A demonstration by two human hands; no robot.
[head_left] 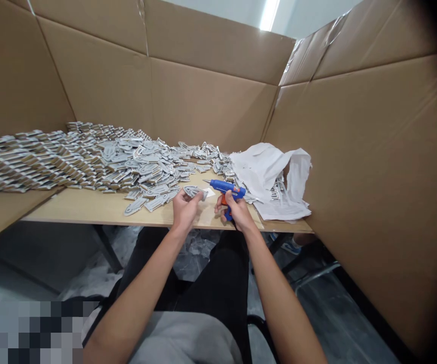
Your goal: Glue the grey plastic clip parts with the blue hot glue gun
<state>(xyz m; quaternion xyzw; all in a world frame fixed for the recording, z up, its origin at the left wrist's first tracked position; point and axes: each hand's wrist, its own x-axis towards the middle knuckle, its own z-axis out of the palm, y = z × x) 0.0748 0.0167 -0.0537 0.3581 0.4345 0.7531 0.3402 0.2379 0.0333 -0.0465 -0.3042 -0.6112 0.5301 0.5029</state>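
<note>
My right hand (237, 208) is wrapped round a blue glue gun (226, 187) with an orange trigger, its nozzle pointing left. Between the fingers of my left hand (185, 208) is a flat grey pointed piece (193, 191), held just left of the nozzle and apart from it. A small white paper piece (208, 192) lies on the table between my hands. Beyond my left hand, a loose heap of similar grey pieces (146, 162) spreads over the table, a few of them close to its front edge.
Stacked rows of pieces (40, 159) fill the left of the wooden table (89, 207). At right, a crumpled white bag (263, 167) lies with grey pieces showing inside. Tall cardboard walls (210, 101) stand behind and on both sides. Below the table, a person's shoe (291, 247) shows.
</note>
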